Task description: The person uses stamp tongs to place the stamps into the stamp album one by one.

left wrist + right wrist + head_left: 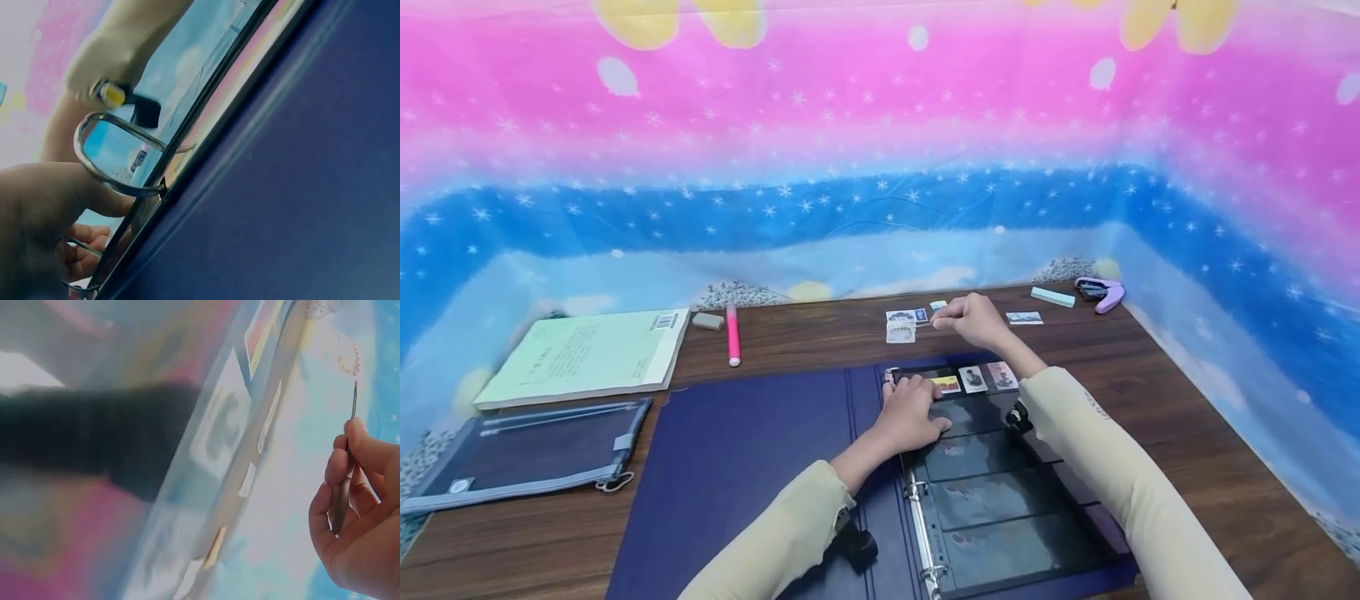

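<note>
While the left grip (910,414) rests spread on the album (752,467), the right grip (973,322) pinches tweezers (342,503) near stamps (907,317).

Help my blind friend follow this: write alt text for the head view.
A person's right hand hovers beside small loose stamps on a wooden table, while the left hand rests on the black pocket page of an open dark-blue binder. Three stamps show in the page's top row; a book, pouch and pink marker lie to the left.

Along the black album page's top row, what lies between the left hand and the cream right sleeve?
The head view shows, left to right, a small yellow rectangular paper stamp, a whitish paper stamp and a pinkish paper stamp.
</note>
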The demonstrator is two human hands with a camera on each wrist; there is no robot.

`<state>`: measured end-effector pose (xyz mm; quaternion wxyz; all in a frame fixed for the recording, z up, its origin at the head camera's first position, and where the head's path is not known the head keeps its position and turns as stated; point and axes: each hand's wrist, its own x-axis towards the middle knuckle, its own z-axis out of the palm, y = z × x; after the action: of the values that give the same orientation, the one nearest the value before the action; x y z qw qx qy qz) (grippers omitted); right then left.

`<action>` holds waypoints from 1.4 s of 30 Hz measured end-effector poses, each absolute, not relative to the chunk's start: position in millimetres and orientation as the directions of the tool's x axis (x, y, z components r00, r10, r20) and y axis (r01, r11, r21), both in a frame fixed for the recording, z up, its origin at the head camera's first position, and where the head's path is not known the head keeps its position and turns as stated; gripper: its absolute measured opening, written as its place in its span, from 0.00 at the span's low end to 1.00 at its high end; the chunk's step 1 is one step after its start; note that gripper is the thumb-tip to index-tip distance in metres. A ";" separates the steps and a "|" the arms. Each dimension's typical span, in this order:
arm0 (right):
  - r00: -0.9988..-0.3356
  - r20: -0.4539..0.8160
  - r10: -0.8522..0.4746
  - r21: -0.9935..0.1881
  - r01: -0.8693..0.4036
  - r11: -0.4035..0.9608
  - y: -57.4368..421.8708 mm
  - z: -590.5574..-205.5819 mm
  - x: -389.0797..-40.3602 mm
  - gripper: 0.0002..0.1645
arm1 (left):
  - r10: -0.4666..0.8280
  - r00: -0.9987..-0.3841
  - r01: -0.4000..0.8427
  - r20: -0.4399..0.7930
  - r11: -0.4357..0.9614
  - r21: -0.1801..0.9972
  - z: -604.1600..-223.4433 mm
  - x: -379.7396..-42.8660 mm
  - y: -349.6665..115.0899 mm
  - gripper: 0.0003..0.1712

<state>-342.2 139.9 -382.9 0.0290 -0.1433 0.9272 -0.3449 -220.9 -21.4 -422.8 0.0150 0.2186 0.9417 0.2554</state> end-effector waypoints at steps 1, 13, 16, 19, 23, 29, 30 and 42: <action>-0.954 0.040 -0.298 -0.654 -0.250 0.714 143.4 -381.4 -339.4 0.12 | 0.414 -0.906 0.401 0.093 0.765 0.503 -423.6 -222.2 -22.2 0.17; -0.928 -0.120 -0.352 -0.664 -0.189 0.723 190.0 -377.7 -313.4 0.12 | 0.369 -0.911 0.402 0.187 0.686 0.606 -428.5 -232.1 -30.1 0.06; -0.920 -0.145 -0.365 -0.657 -0.186 0.730 196.9 -381.4 -310.1 0.12 | 0.374 -0.910 0.396 0.179 0.658 0.641 -428.3 -233.5 -33.0 0.07; -0.902 -0.166 -0.399 -0.634 -0.212 0.744 200.2 -386.4 -309.3 0.12 | 0.381 -0.908 0.391 0.172 0.630 0.671 -427.7 -234.6 -36.4 0.08; -0.873 -0.206 -0.441 -0.639 -0.221 0.736 199.3 -391.2 -309.6 0.12 | 0.394 -0.905 0.387 0.160 0.608 0.693 -426.3 -236.2 -39.1 0.06; -0.841 -0.273 -0.468 -0.644 -0.201 0.738 194.7 -391.4 -307.8 0.12 | 0.383 -0.910 0.359 0.157 0.543 0.759 -424.6 -238.1 -37.7 0.05; -0.836 -0.282 -0.471 -0.641 -0.201 0.740 194.1 -391.3 -307.2 0.12 | 0.382 -0.911 0.356 0.158 0.530 0.770 -424.1 -238.1 -37.0 0.05; -0.777 -0.345 -0.526 -0.641 -0.214 0.737 195.0 -394.3 -302.1 0.12 | 0.368 -0.917 0.329 0.153 0.481 0.813 -426.8 -233.2 -27.4 0.03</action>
<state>-302.1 195.0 -394.3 0.2621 -0.2070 0.8943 -0.2979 -233.2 -27.4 -426.8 0.0211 0.2025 0.8603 0.4673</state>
